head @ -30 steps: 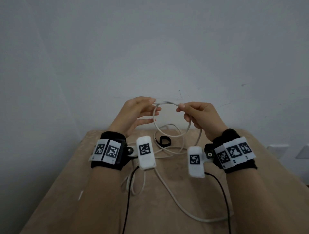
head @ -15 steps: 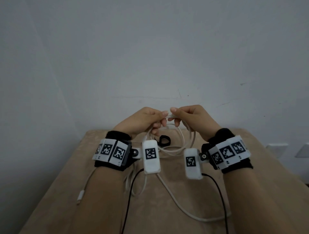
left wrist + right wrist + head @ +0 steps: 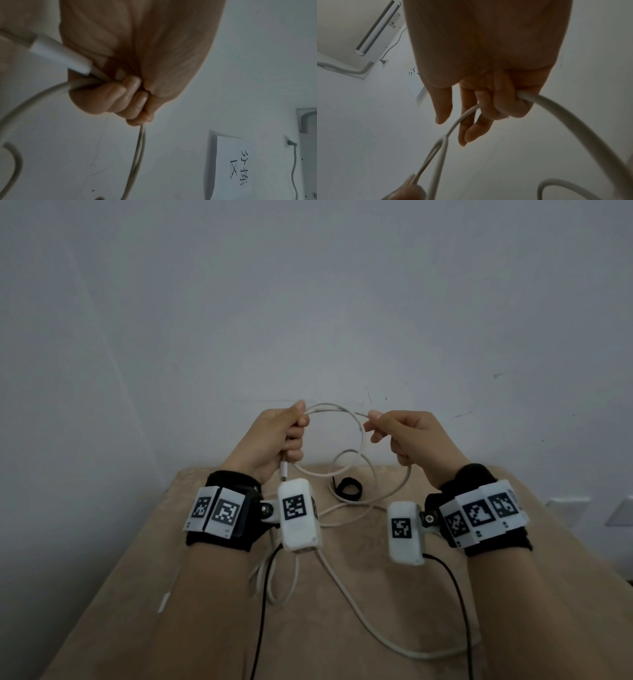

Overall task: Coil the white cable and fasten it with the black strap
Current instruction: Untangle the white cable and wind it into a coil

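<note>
Between our two raised hands the white cable [image 3: 330, 409] arches in loops. Our left hand [image 3: 274, 440] is the anchor grip: fingers curled tight round the gathered turns, with the white plug [image 3: 58, 54] jutting out of the bottom of the fist. Our right hand [image 3: 407, 436] pinches a single strand between thumb and forefinger, the lower fingers curling round the same run as it drops away.

Below the hands, the loose remainder trails over the beige tabletop [image 3: 376, 594] in slack bends, and the black strap [image 3: 348, 488] lies there as a small ring, just beyond our wrists and untouched.

We judge the coiling only partly done (much cable is not yet gathered). The risks: the loose tail could drag the strap off its spot or snag on the black lead [image 3: 263, 611] running from our wrist camera; the springy turns in the left fist could slip and open if that grip eases while we reach for the strap.

On the wall, the left wrist view shows a white sheet [image 3: 229, 162] with dark handwritten characters, turned sideways; we cannot read them surely.
</note>
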